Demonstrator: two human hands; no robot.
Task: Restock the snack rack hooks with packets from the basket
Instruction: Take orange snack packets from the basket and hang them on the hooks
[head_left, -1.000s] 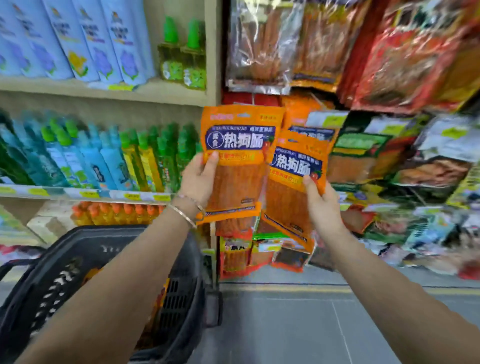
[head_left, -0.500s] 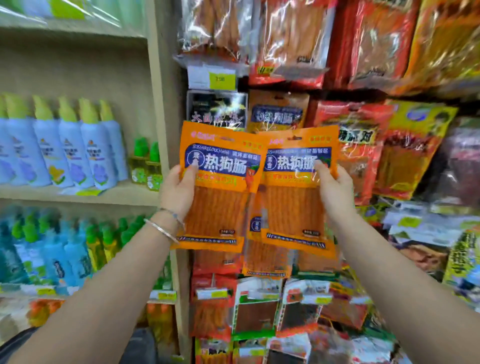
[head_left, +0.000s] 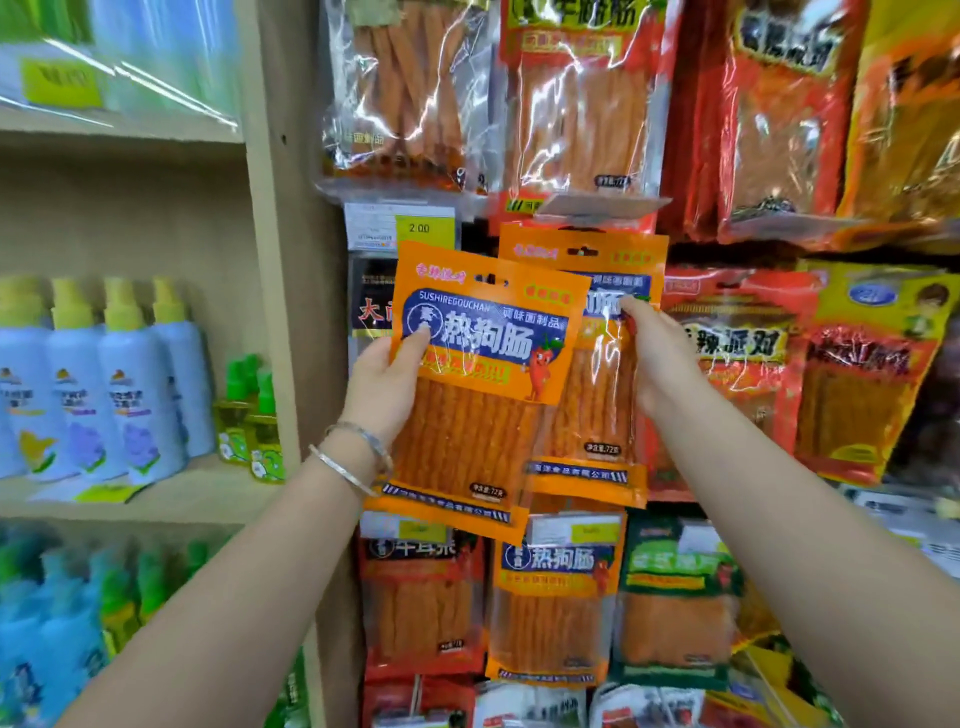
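Standing at the snack rack, a person holds up two orange packets close to the yellow price tag (head_left: 418, 227) marked 2.00. The left hand (head_left: 382, 387) grasps the front packet (head_left: 467, 415) by its left edge, thumb on the blue label and fingers out of sight behind. This packet is tilted, with its top corner just under the tag. The right hand (head_left: 657, 358) pinches the back packet (head_left: 597, 405) at its right edge. It stands upright, lower right of the tag, and the front packet covers part of it.

Above and right of the tag, clear bags of orange sticks (head_left: 405, 88) hang low, nearly touching the back packet's top. Further right of the tag, red and yellow packets (head_left: 737, 364) crowd behind the right hand. Directly below the tag, a black packet (head_left: 371, 306) is mostly covered. Well below it hangs a matching orange packet (head_left: 556, 597). Left of the tag stands a wooden post (head_left: 291, 260), with blue spray bottles (head_left: 130, 395) on shelves beyond.

The hooks are hidden behind the stock, so I cannot tell whether the back packet's hole is on one. The shelf goods up and left of the tag are a blur.
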